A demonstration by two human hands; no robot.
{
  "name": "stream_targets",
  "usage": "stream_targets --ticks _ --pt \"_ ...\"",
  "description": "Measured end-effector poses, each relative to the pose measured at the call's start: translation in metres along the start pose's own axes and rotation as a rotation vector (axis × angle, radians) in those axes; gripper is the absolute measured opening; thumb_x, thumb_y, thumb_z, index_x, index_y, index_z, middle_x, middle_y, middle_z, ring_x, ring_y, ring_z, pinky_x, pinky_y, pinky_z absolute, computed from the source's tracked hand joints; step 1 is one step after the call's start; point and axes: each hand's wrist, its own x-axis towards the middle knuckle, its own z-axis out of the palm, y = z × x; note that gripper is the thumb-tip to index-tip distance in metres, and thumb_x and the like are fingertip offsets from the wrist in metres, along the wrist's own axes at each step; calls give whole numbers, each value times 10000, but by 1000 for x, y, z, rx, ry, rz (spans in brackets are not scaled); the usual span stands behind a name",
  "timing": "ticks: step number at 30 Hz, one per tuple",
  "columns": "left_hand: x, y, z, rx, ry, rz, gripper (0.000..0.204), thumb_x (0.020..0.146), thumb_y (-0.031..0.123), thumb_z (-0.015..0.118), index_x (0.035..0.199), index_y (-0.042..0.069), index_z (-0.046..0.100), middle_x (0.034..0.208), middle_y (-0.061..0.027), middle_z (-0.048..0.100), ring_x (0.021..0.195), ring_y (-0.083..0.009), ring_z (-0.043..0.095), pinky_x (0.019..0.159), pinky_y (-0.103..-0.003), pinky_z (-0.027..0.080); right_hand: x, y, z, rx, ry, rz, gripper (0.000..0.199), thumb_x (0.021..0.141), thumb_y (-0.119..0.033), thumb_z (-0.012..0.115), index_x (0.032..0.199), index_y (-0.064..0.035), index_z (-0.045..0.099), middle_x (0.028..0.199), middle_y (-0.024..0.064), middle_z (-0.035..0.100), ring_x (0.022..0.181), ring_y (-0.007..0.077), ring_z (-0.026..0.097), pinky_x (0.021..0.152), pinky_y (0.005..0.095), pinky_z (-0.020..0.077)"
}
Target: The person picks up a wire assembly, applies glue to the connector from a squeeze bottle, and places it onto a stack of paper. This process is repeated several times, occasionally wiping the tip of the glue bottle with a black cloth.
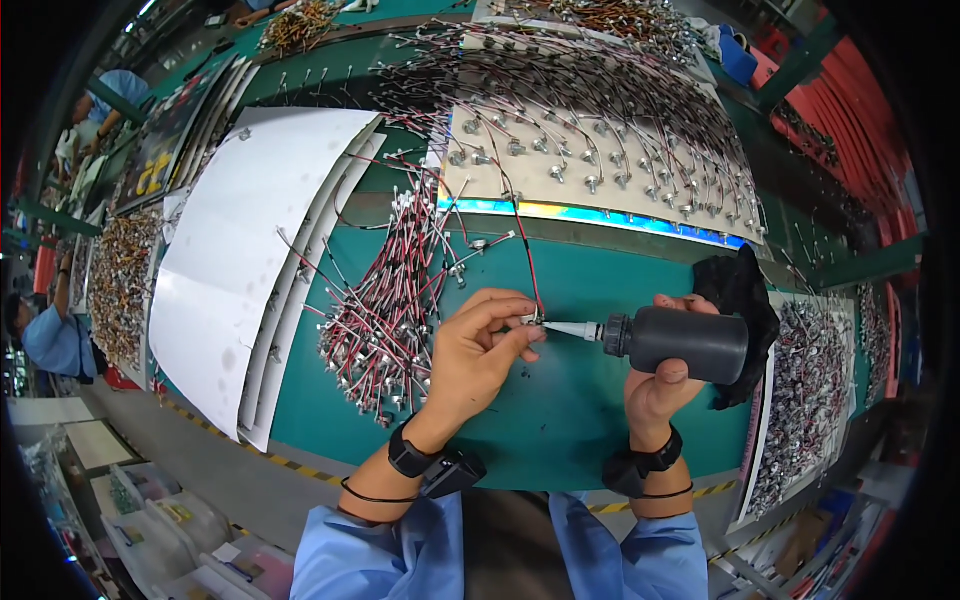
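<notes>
Between thumb and fingers, my left hand pinches a small metal part with red and black wires that run up and away from me. My right hand grips a dark squeeze bottle lying on its side. Its pale tapered nozzle points left, and the tip is at the metal part, though I cannot tell if they touch. Just left of my left hand lies a heap of wired metal parts on the green tabletop.
Beyond my hands, a beige board carries many wired parts in rows. White sheets lie at the left. A black cloth sits behind the bottle. More parts cover a panel at the right. People in blue work at the far left.
</notes>
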Motion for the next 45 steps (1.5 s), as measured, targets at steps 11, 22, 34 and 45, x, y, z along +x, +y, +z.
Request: stream_targets --ticks 11,22,34,45 --pt "0 -1 2 51 -3 35 206 768 -127 532 967 -82 556 1001 -145 506 772 -185 598 607 -247 538 -1 1 -1 -2 -26 -8 755 681 -446 719 1187 -4 374 1099 84 419 1009 213 516 873 329 433" --pt "-1 0 2 52 15 12 196 763 -135 537 947 -77 576 1010 -111 508 765 -131 597 631 -203 526 -2 1 -2 -6 -26 -10 753 663 -419 746 1183 -15 381 1082 82 413 990 216 518 881 337 432" --pt "0 -1 2 50 27 28 191 759 -131 549 941 -81 578 995 -113 521 751 -122 590 640 -200 518 -1 1 -2 -27 -13 -25 763 661 -427 744 1181 -8 374 1095 92 402 985 211 516 898 342 420" --pt "-1 -1 2 19 31 5 187 766 -122 551 949 -91 572 987 -111 521 760 -136 596 664 -207 508 -1 1 -3 -19 -15 -20 767 653 -426 749 1174 -5 376 1097 95 398 984 212 516 914 351 416"
